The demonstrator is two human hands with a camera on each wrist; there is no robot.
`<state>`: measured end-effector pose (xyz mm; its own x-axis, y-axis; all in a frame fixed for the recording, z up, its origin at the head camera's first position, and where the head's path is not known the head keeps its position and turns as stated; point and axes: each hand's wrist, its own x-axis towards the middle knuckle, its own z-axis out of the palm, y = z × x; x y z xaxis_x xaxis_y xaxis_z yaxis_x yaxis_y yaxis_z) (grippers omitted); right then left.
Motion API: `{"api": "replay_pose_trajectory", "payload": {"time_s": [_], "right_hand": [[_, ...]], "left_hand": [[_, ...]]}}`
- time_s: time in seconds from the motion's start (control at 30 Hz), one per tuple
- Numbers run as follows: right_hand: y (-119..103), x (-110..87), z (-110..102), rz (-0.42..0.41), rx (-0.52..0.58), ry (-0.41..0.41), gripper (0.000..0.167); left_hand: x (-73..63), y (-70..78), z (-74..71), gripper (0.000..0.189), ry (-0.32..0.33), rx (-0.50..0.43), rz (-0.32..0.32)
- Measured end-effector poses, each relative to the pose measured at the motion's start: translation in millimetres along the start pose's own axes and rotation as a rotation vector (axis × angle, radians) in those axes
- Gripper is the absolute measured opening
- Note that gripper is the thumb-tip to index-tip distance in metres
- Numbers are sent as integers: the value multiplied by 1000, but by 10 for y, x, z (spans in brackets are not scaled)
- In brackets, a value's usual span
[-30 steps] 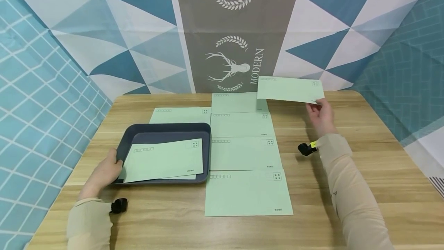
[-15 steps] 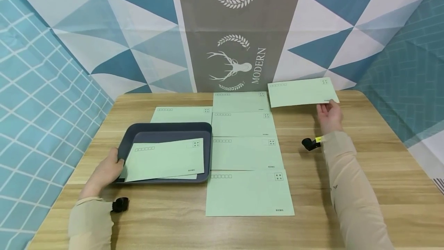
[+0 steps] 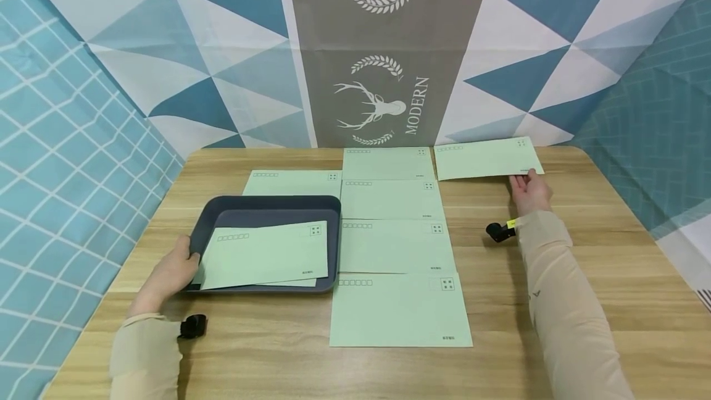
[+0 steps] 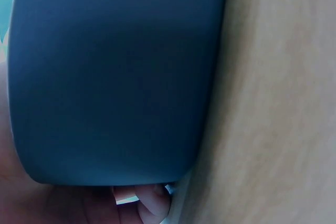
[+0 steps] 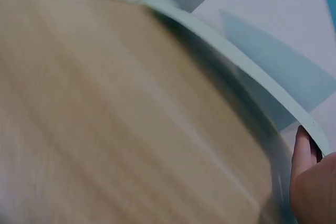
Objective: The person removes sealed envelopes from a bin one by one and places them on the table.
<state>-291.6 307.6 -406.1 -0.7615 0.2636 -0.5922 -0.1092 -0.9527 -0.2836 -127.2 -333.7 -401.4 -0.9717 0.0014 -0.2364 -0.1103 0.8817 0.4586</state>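
My left hand (image 3: pixel 171 270) grips the left side of a dark grey tray (image 3: pixel 250 218). Pale green envelopes (image 3: pixel 266 255) lie overlapped inside it. The tray's outer wall (image 4: pixel 115 87) fills much of the left wrist view, with curled fingers below. At the table's back right, my right hand (image 3: pixel 531 195) pinches the lower right corner of another green envelope (image 3: pixel 489 159). In the right wrist view that envelope's edge (image 5: pixel 252 69) bows above the wood, so its near side is off the table. Its left end lies beside the rearmost envelope (image 3: pixel 387 164) of the middle column.
Several envelopes form a column down the middle, the nearest envelope (image 3: pixel 400 310) being at the front. One more envelope (image 3: pixel 291 183) sits behind the tray, partly covered by it. A patterned cloth (image 3: pixel 383 36) rises at the back edge of the wooden table (image 3: pixel 266 350).
My right hand has moved right and lowered the envelope toward the table, uncovering the rearmost envelope's right end. The left hand and tray stay in place.
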Motion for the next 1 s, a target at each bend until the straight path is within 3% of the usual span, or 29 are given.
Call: {"api": "replay_pose_trajectory", "payload": {"time_s": [0.3,0.67,1.0], "right_hand": [[45,64,-52,10,-229,-29,52],[135,27,1,124,-380,-174,56],[251,-211,195,409,-391,-90,56]], "left_hand": [[9,-4,-7,32,-4,3,6],[17,3,-6,37,-16,0,-4],[4,6,-6,35,-5,6,4]]}}
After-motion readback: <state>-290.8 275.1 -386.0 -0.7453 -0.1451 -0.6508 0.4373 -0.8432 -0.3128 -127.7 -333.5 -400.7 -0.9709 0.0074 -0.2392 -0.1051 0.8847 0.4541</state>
